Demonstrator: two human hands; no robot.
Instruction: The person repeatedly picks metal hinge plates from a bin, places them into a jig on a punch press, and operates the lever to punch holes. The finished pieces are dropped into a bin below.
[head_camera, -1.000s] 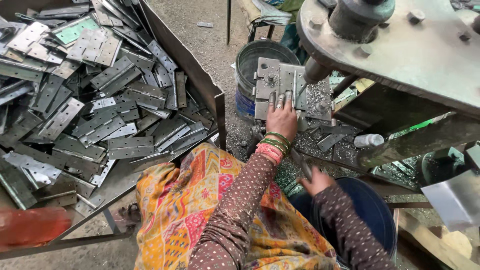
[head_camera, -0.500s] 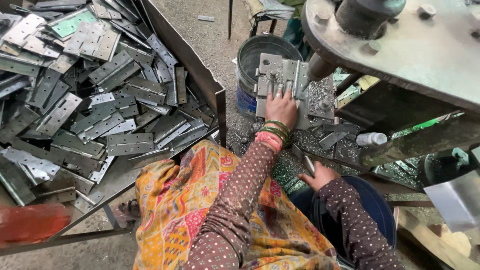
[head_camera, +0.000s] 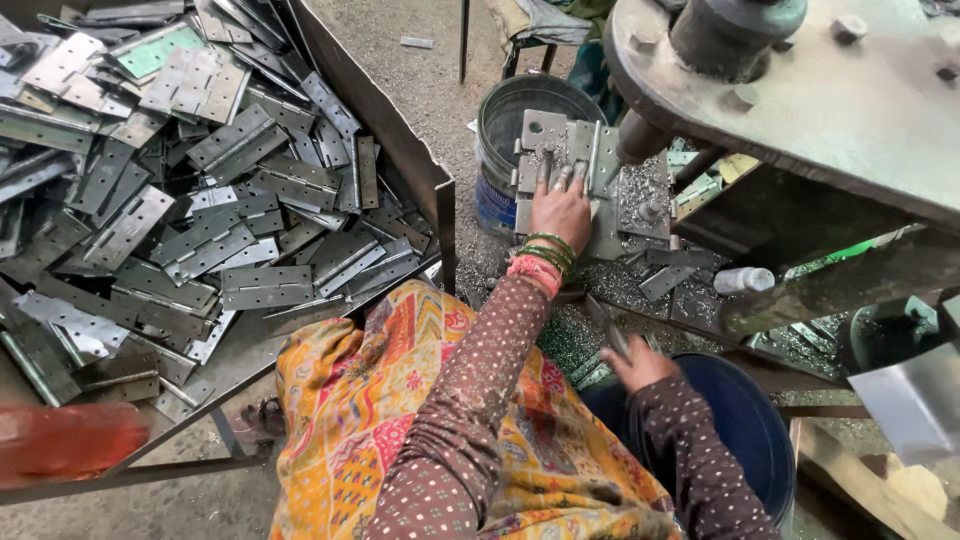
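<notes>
Left hand: laid flat on a large metal hinge, fingers spread and pressed on its surface; bangles are worn at the wrist. The hinge is held open on the bed of a press, beneath the round ram, with metal chips scattered all around it.

Right hand: held low, near the lap, above a blue tub. A narrow metal strip is pinched between its fingers; how the individual fingers lie cannot be told.

Grey bucket: stood just behind the hinge, at the left of the press bed.

Hinge pile: many flat metal hinges heaped loosely in a large steel tray at the person's left, well apart from both hands.

Small white bottle: laid on its side among the chips, at the right of the hinge.

Loose metal plates: lying on the chips between the hinge and the bottle.

Patterned orange cloth: draped over the lap, below both arms.
</notes>
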